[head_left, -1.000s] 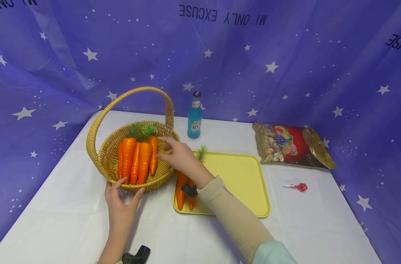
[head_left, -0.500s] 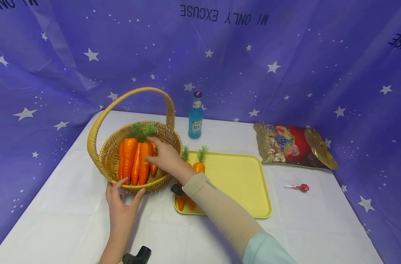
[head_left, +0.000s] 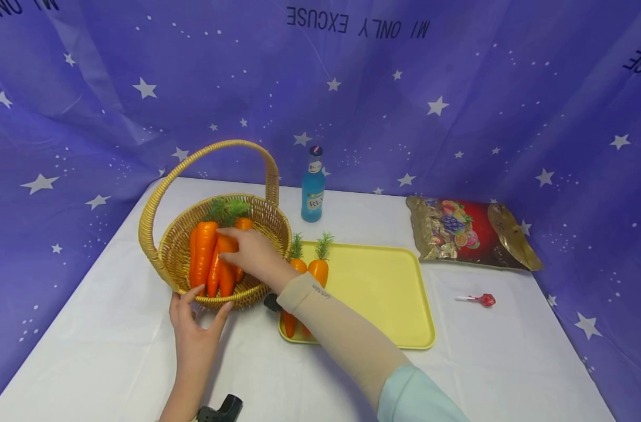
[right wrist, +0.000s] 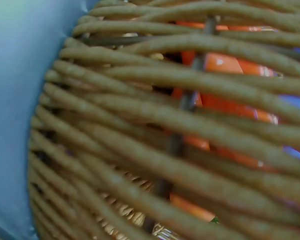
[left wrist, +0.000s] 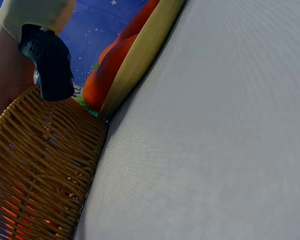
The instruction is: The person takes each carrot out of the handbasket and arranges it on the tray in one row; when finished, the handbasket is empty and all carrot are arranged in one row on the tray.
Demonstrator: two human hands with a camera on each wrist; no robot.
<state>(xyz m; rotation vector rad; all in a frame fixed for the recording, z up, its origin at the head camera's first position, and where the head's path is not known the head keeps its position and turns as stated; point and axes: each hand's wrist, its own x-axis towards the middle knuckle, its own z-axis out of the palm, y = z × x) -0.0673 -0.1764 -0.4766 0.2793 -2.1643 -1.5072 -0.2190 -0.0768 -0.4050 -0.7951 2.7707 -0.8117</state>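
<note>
Left hand (head_left: 193, 333) holds front rim of wicker basket (head_left: 175, 249), fingertips over edge, thumb outside. Right hand (head_left: 254, 253) is inside basket, touching carrots (head_left: 203, 252); whether it grips 1, cannot tell. 5 carrots visible there, leaves toward back. 2 more carrots (head_left: 318, 271) lie on yellow tray (head_left: 375, 293) beside basket. Blue bottle (head_left: 312, 193) stands upright on worktop (head_left: 114, 334).

Purple-blue fabric (head_left: 362, 117) hangs behind the table (head_left: 98, 351) and along both sides, scattered with white stars (head_left: 144, 88) and small dots. Dark lettering (head_left: 317, 20) runs upside down near its top. Soft creases cross the fabric. A white cloth (head_left: 499, 375) covers the table under soft, fairly even light.
</note>
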